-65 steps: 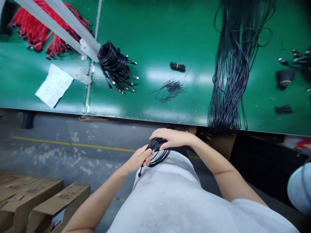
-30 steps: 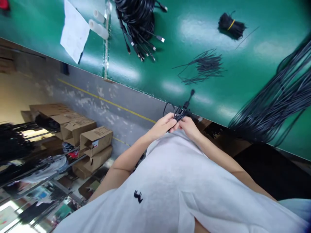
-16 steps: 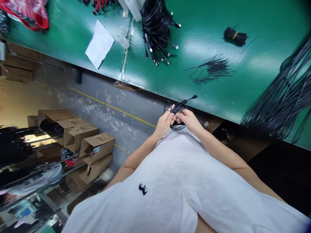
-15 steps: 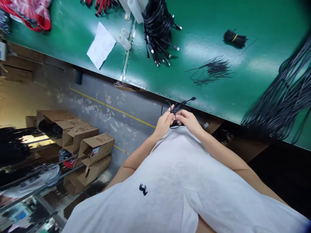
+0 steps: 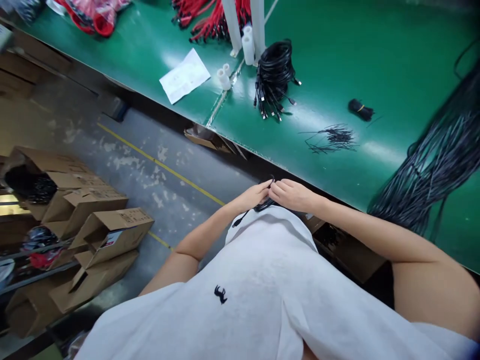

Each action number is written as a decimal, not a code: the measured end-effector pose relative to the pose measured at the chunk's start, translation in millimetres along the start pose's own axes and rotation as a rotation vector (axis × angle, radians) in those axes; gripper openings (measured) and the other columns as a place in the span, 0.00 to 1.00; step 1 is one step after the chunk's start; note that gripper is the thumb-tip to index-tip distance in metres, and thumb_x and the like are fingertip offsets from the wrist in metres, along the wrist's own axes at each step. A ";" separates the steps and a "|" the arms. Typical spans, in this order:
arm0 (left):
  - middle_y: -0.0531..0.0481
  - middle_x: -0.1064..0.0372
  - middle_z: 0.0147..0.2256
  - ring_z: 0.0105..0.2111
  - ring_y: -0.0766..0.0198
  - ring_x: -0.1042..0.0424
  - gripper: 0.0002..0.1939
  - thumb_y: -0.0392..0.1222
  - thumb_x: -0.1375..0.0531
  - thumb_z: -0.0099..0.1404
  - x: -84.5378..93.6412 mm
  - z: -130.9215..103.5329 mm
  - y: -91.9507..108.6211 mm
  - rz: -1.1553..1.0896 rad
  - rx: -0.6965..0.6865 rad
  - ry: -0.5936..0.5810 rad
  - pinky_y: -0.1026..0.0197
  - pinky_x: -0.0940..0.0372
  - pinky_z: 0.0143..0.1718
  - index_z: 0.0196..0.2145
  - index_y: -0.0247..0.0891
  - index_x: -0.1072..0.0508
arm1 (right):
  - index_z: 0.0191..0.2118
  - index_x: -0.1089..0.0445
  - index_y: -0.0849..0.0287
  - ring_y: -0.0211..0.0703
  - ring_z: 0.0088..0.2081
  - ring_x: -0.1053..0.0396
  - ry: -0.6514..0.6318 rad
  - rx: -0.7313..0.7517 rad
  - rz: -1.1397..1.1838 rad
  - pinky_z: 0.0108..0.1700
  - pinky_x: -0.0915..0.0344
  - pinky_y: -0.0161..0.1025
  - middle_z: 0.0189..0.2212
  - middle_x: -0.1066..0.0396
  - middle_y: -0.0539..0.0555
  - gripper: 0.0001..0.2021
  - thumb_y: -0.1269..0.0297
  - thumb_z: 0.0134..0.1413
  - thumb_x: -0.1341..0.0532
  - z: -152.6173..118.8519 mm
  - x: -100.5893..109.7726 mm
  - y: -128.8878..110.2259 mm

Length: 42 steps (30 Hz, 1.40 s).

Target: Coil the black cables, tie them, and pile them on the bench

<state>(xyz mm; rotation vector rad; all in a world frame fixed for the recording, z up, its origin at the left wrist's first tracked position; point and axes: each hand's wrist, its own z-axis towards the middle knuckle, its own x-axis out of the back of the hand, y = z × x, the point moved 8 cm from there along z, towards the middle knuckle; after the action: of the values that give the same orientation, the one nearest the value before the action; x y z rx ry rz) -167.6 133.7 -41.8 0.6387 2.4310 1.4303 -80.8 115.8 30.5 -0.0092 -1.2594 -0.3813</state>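
A coiled black cable (image 5: 264, 204) is held close to my waist, just off the front edge of the table. My left hand (image 5: 252, 197) is closed around it from the left side. The fingers of my right hand (image 5: 294, 195) are pinched together at the coil's upper side, against the left fingertips. A short dark loop shows above the fingers. One cable end with a black connector (image 5: 238, 220) hangs down at the left over my shirt. Much of the coil is hidden by my hands.
On the green table (image 5: 322, 65) lie a bundle of coiled black cables (image 5: 275, 70), loose black ties (image 5: 335, 137), a banded tie bundle (image 5: 360, 109) and a white paper (image 5: 185, 76). Long black cables (image 5: 423, 165) drape over the right edge. Cardboard boxes (image 5: 112, 235) stand at the left.
My hands with the cable have dropped slightly and turned. A connector that pointed up to the right is out of sight, and one now hangs at lower left. The view has shifted.
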 end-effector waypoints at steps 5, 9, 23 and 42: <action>0.59 0.47 0.20 0.19 0.73 0.48 0.17 0.51 0.36 0.62 8.3 -2.4 5.8 -0.404 0.056 -0.116 0.67 0.52 0.21 0.39 0.34 0.30 | 0.43 0.32 0.66 0.40 0.33 0.38 -0.107 0.100 0.017 0.36 0.47 0.40 0.35 0.31 0.57 0.14 0.73 0.69 0.55 18.0 6.9 12.3; 0.58 0.45 0.23 0.19 0.75 0.48 0.21 0.55 0.32 0.57 7.6 -1.9 2.1 -0.532 0.094 -0.119 0.68 0.52 0.20 0.31 0.36 0.35 | 0.41 0.31 0.65 0.42 0.32 0.40 -0.269 0.026 0.111 0.34 0.50 0.42 0.31 0.33 0.57 0.18 0.75 0.69 0.58 24.8 -0.2 20.0; 0.53 0.34 0.27 0.28 0.69 0.36 0.08 0.41 0.39 0.61 -2.7 28.1 33.1 -0.311 -0.079 -0.046 0.66 0.40 0.32 0.35 0.33 0.28 | 0.38 0.25 0.66 0.48 0.35 0.29 -0.730 -0.387 0.351 0.31 0.47 0.40 0.34 0.26 0.64 0.14 0.69 0.62 0.49 20.5 -25.1 60.7; 0.35 0.34 0.44 0.50 0.45 0.38 0.09 0.37 0.45 0.65 20.4 92.8 40.2 1.080 -0.177 0.301 0.44 0.42 0.52 0.39 0.32 0.26 | 0.39 0.28 0.68 0.48 0.37 0.29 -0.701 -0.460 0.252 0.35 0.44 0.40 0.34 0.28 0.65 0.11 0.75 0.59 0.48 3.2 -89.6 92.3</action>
<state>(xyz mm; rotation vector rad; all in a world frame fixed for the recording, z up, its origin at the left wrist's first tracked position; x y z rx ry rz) -136.4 231.6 -51.8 1.9936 2.1327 2.1741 -80.0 227.7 -33.1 -0.7416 -1.8040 -0.4587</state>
